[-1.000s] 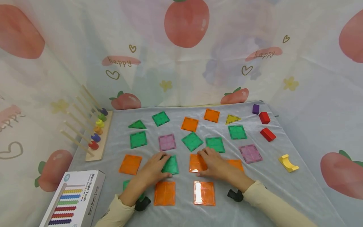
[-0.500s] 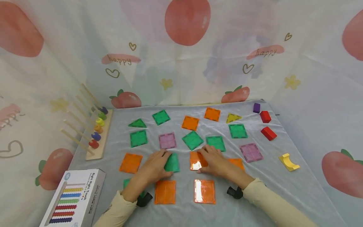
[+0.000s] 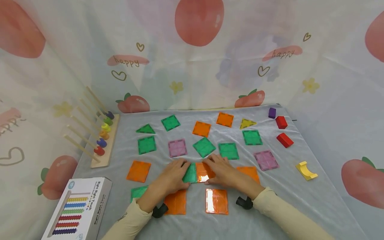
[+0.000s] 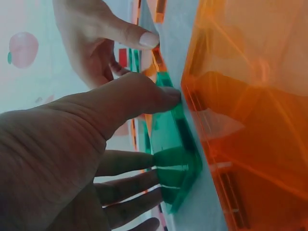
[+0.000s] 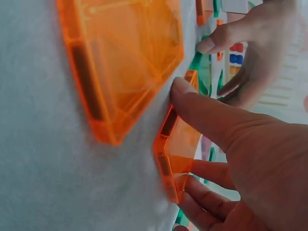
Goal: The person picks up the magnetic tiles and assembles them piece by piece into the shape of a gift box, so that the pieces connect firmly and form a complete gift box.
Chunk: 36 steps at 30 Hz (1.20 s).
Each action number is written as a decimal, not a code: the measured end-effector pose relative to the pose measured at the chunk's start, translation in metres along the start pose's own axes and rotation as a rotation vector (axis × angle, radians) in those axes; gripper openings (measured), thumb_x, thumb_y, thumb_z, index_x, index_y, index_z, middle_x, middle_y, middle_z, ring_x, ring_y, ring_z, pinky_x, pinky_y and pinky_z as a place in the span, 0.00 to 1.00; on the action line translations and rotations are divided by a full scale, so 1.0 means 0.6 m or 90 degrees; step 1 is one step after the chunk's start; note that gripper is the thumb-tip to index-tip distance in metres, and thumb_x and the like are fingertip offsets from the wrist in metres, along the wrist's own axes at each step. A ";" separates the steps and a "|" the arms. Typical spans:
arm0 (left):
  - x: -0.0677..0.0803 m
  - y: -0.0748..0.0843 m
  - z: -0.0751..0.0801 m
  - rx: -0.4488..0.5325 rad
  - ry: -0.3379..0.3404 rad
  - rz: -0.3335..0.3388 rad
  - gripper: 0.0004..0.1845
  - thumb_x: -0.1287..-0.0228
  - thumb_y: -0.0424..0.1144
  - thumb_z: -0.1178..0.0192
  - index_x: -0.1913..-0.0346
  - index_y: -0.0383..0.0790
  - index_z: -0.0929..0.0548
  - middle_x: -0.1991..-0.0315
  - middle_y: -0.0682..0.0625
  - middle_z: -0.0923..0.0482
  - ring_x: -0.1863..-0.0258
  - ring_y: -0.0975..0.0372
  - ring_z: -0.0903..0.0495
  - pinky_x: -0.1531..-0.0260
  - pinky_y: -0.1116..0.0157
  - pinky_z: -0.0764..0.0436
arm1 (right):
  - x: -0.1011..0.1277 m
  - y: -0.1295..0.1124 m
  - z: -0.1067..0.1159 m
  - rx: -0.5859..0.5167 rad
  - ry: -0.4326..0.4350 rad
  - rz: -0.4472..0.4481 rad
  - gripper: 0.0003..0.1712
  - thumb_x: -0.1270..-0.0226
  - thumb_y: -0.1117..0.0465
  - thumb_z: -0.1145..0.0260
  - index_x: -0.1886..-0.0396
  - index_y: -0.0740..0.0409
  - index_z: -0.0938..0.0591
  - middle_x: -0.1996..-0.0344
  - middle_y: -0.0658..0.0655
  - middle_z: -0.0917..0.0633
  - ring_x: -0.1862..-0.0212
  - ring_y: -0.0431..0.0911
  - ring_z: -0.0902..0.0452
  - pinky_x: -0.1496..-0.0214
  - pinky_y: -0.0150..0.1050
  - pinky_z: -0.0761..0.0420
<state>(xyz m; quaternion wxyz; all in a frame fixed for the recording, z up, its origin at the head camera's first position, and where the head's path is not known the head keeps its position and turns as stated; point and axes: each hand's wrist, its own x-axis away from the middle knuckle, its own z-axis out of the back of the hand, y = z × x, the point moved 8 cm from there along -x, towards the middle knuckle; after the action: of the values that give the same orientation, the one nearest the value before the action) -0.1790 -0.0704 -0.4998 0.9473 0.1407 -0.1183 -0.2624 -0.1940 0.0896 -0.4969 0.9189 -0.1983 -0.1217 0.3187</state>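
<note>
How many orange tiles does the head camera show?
7: an orange tile gripped by the right hand, another right of that hand, one left of the left hand, two in the nearest row, two toward the back. Others may be hidden.

From 8 o'clock the left hand (image 4: 72, 144) pinches a green tile (image 4: 166, 132) near the centre, thumb along its near edge. At 11 o'clock the right hand (image 4: 94, 41) touches an orange tile (image 4: 157, 60) with its thumb. A nearer orange tile (image 4: 255, 125) fills 3 o'clock; the grey worktop (image 4: 204, 209) shows at 5.

Green tile (image 3: 190, 174), orange tile (image 3: 202, 173), strawberry-patterned backdrop (image 3: 195, 76), grey cloth (image 3: 192, 228)
</note>
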 end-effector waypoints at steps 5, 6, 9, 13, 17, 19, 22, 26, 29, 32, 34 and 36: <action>-0.009 0.018 -0.005 -0.002 -0.003 -0.017 0.42 0.33 0.52 0.26 0.23 0.36 0.29 0.29 0.42 0.28 0.31 0.49 0.27 0.27 0.49 0.29 | -0.016 0.013 0.006 -0.014 0.024 -0.037 0.41 0.36 0.41 0.22 0.31 0.57 0.22 0.43 0.56 0.23 0.41 0.53 0.27 0.46 0.51 0.29; -0.012 0.023 -0.006 0.001 -0.001 -0.024 0.42 0.33 0.52 0.26 0.23 0.36 0.29 0.29 0.42 0.28 0.31 0.49 0.27 0.27 0.50 0.29 | -0.022 0.016 0.012 -0.017 0.040 -0.053 0.39 0.34 0.41 0.23 0.32 0.59 0.22 0.44 0.57 0.23 0.43 0.54 0.26 0.46 0.52 0.28; -0.019 0.035 -0.010 -0.003 0.004 -0.039 0.41 0.32 0.51 0.27 0.23 0.36 0.29 0.30 0.43 0.26 0.31 0.50 0.26 0.27 0.50 0.28 | -0.047 0.031 0.034 0.001 0.103 -0.111 0.39 0.30 0.40 0.26 0.34 0.64 0.22 0.45 0.62 0.22 0.48 0.56 0.24 0.46 0.55 0.23; -0.024 0.040 -0.015 -0.012 0.002 -0.037 0.40 0.31 0.50 0.27 0.23 0.37 0.29 0.30 0.44 0.26 0.29 0.52 0.27 0.26 0.52 0.29 | -0.077 0.054 0.044 0.051 0.111 -0.194 0.47 0.31 0.35 0.28 0.32 0.69 0.26 0.46 0.65 0.24 0.49 0.58 0.25 0.45 0.56 0.24; -0.023 0.041 -0.016 -0.012 0.016 -0.046 0.39 0.31 0.50 0.27 0.25 0.36 0.28 0.30 0.44 0.25 0.31 0.52 0.25 0.27 0.54 0.27 | -0.095 0.072 0.039 0.063 0.069 -0.237 0.51 0.35 0.34 0.26 0.32 0.72 0.27 0.48 0.66 0.25 0.49 0.59 0.28 0.45 0.55 0.25; -0.023 0.042 -0.016 -0.010 0.025 -0.055 0.38 0.31 0.50 0.27 0.25 0.35 0.27 0.31 0.44 0.25 0.32 0.52 0.24 0.28 0.54 0.26 | -0.101 0.079 0.040 0.047 0.056 -0.243 0.51 0.36 0.36 0.23 0.31 0.73 0.27 0.47 0.68 0.26 0.47 0.60 0.29 0.43 0.56 0.25; -0.023 0.042 -0.017 0.000 0.031 -0.060 0.38 0.30 0.50 0.28 0.25 0.34 0.27 0.31 0.44 0.25 0.33 0.52 0.24 0.29 0.54 0.25 | -0.105 0.090 0.046 0.005 0.043 -0.236 0.50 0.37 0.43 0.20 0.29 0.73 0.28 0.42 0.71 0.27 0.42 0.63 0.29 0.37 0.60 0.27; -0.023 0.038 -0.020 0.009 0.027 -0.053 0.38 0.29 0.51 0.29 0.24 0.35 0.28 0.30 0.44 0.26 0.31 0.52 0.25 0.28 0.54 0.25 | -0.106 0.099 0.054 -0.020 0.009 -0.209 0.49 0.37 0.48 0.20 0.26 0.69 0.30 0.37 0.71 0.28 0.36 0.65 0.31 0.32 0.63 0.30; -0.023 0.033 -0.022 0.040 0.012 -0.032 0.39 0.29 0.51 0.30 0.24 0.35 0.30 0.28 0.43 0.29 0.31 0.53 0.26 0.29 0.54 0.25 | -0.103 0.093 0.062 -0.009 -0.026 -0.175 0.48 0.36 0.48 0.19 0.23 0.63 0.30 0.35 0.68 0.28 0.33 0.63 0.32 0.32 0.63 0.31; -0.022 0.027 -0.021 0.086 0.005 -0.005 0.42 0.30 0.51 0.29 0.23 0.33 0.34 0.27 0.41 0.32 0.31 0.52 0.26 0.30 0.54 0.23 | -0.101 0.080 0.069 0.007 -0.053 -0.130 0.48 0.37 0.50 0.18 0.22 0.59 0.30 0.33 0.64 0.27 0.31 0.60 0.33 0.31 0.63 0.31; -0.022 0.023 -0.020 0.109 0.006 0.009 0.45 0.31 0.52 0.28 0.23 0.32 0.36 0.27 0.40 0.34 0.31 0.52 0.26 0.31 0.54 0.23 | -0.101 0.070 0.070 0.011 -0.072 -0.103 0.48 0.37 0.51 0.18 0.22 0.57 0.30 0.33 0.62 0.27 0.31 0.59 0.33 0.30 0.63 0.32; -0.022 0.022 -0.019 0.118 0.006 0.015 0.47 0.32 0.52 0.28 0.22 0.30 0.38 0.27 0.39 0.35 0.31 0.52 0.26 0.31 0.54 0.23 | -0.100 0.063 0.067 0.016 -0.090 -0.080 0.47 0.37 0.53 0.18 0.22 0.57 0.29 0.33 0.61 0.27 0.31 0.59 0.33 0.30 0.64 0.32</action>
<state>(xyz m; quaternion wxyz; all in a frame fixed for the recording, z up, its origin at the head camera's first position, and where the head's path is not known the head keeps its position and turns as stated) -0.1806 -0.0503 -0.5084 0.9337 0.2279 -0.1394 -0.2382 -0.2745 0.0901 -0.4833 0.9288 -0.1555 -0.1941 0.2748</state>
